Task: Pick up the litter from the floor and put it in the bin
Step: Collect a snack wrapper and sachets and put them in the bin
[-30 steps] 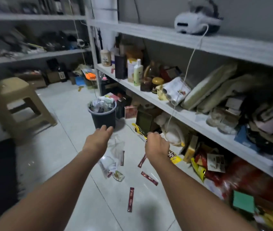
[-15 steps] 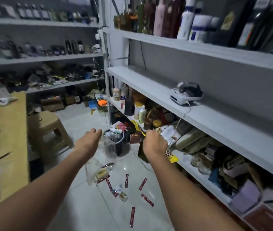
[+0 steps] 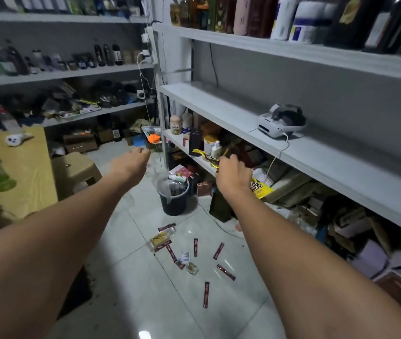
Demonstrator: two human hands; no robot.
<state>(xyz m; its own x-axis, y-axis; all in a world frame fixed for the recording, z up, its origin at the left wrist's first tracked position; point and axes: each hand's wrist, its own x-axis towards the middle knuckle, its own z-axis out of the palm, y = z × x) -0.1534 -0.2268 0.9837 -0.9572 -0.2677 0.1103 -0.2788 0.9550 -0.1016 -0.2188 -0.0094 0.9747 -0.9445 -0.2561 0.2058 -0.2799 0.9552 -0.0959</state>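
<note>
A black bin (image 3: pixel 174 206), full of plastic rubbish, stands on the tiled floor beside the shelf post. A clear plastic bag (image 3: pixel 162 184) hangs over its left rim. My left hand (image 3: pixel 131 165) reaches out up and left of the bin, fingers spread, holding nothing. To the bin's upper right, my right hand (image 3: pixel 231 176) grips a yellow and brown snack wrapper (image 3: pixel 261 189). Nearer to me, several dark red sachets (image 3: pixel 219 250), a clear packet with yellow print (image 3: pixel 161 239) and a small green packet (image 3: pixel 191 268) lie scattered on the floor.
Grey shelving (image 3: pixel 243 113) crowded with boxes and bottles runs along the right. A white headset (image 3: pixel 280 121) with a hanging cable sits on it. A tan plastic stool (image 3: pixel 77 167) and a wooden table (image 3: pixel 23 167) stand on the left. A dark mat (image 3: pixel 77 294) lies on the floor.
The view has tilted up and both hands have risen above the bin. The clear plastic bag has left my left hand and now lies at the bin's rim. The right hand still holds the wrapper.
</note>
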